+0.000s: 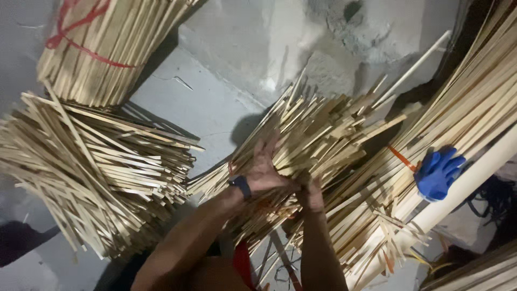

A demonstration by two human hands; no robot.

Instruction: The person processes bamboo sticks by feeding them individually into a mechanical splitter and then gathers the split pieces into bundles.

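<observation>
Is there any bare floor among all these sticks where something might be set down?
Yes: a grey floor patch lies bare between the tied bundle, the loose pile and the rough wall. Everywhere else is crowded: the left hand and right hand press into a bundle of sticks, with more strips and a blue glove at right.

Right hand (311,195) fingers buried in bamboo strip bundle (312,140); grip hidden, closed or open not tellable. Left hand (265,168) fingertips blurred against strips; palm side out of view. Tied bundle (102,48) cut off by top edge. Loose strip pile (91,161) cut off at left edge. Long strips (474,102) run out at top right corner. Pale pipe (463,188) lower end hidden under strips. Dark shape (21,242) at lower left unidentifiable. Blue glove (437,172) contents not discernible.
</observation>
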